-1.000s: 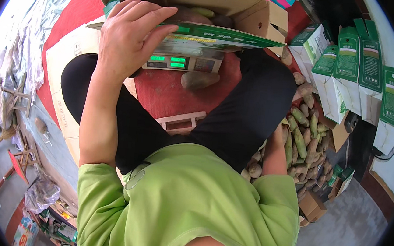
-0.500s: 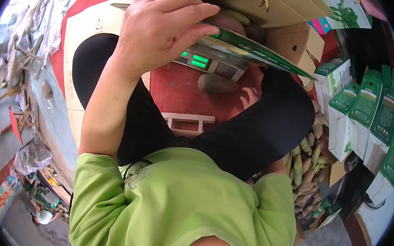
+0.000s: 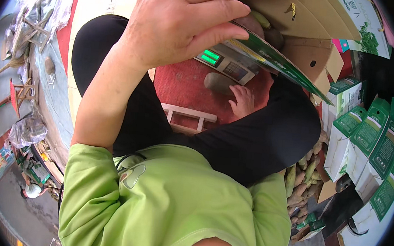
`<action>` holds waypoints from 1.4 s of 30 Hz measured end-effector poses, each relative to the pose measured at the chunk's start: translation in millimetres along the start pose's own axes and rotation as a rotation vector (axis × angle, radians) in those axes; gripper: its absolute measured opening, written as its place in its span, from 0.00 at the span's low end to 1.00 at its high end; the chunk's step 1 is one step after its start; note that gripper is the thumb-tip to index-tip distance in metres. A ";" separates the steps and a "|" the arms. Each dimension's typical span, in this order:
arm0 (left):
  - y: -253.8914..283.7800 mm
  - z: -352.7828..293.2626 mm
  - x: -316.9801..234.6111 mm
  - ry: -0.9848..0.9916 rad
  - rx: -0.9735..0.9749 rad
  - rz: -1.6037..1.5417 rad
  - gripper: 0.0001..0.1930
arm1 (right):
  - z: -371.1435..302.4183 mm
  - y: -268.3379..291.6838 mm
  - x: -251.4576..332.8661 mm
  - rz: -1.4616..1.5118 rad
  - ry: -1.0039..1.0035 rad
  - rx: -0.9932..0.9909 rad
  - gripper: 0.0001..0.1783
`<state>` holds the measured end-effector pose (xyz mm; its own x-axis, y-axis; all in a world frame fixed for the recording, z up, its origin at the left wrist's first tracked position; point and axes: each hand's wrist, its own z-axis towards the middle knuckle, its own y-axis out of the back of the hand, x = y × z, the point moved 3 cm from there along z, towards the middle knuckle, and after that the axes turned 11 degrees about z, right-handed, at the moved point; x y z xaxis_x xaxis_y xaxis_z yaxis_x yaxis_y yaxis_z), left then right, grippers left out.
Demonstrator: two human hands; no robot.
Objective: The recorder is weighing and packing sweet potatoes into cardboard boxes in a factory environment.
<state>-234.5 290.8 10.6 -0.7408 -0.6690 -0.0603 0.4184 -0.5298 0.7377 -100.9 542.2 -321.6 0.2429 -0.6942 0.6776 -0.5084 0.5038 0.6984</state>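
My left hand (image 3: 180, 21) grips the upper edge of the green printed flap (image 3: 284, 62) of an open cardboard carton (image 3: 305, 15). Some brown and greenish tubers (image 3: 251, 24) show inside the carton. Beneath it stands a digital scale (image 3: 233, 69) with a lit green display. An oblong brown tuber (image 3: 218, 83) lies on the red mat (image 3: 177, 86) in front of the scale. Beside that tuber, my right hand (image 3: 243, 102) is open with its fingers spread, its tips at the tuber's near end. My right leg hides most of that forearm.
Several green-and-white cartons (image 3: 357, 137) stand at the right. A heap of brown and green tubers (image 3: 302, 183) lies by my right knee. A low wooden stool frame (image 3: 191, 113) sits between my legs. At the left are a broom (image 3: 15, 62) and clear plastic (image 3: 27, 129).
My right hand has come further out from behind my leg, up to the tuber on the mat. My left hand keeps its hold on the flap. The whole view has shifted slightly.
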 end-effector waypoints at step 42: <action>11.1 -5.3 -1.5 0.082 0.083 0.013 0.12 | -92.4 -1.6 -32.1 0.412 -0.524 0.239 0.28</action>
<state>-225.9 283.1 15.3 -0.6890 -0.7174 -0.1028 0.3799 -0.4783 0.7918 -31.6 611.2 -323.2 -0.4070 -0.6575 0.6341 -0.6555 0.6937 0.2985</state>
